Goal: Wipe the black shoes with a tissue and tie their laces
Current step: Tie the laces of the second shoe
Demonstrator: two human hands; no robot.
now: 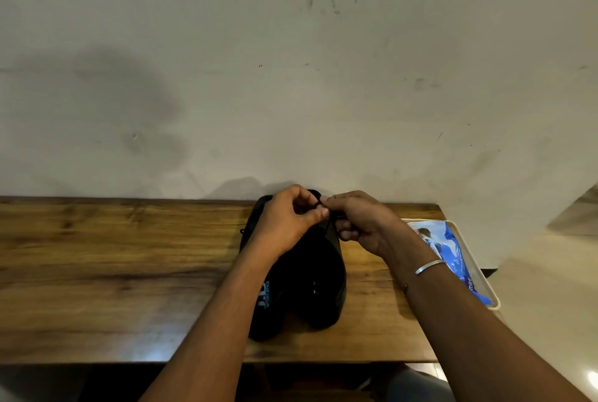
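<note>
Two black shoes [323,288] stand side by side on the wooden worktop [113,272], in the lower centre of the frame. Above their far ends, the left hand [291,217] and right hand [359,220] meet, fingers curled, each pinching a dark lace [339,216]. At the right edge, a blue tissue packet [453,252] lies in a pale tray [479,269]

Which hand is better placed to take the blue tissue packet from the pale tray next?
Probably the right hand. It pinches a lace of the black shoes on the side nearest the blue plastic tissue packet in the pale tray; the left hand would have to cross over it.
</note>
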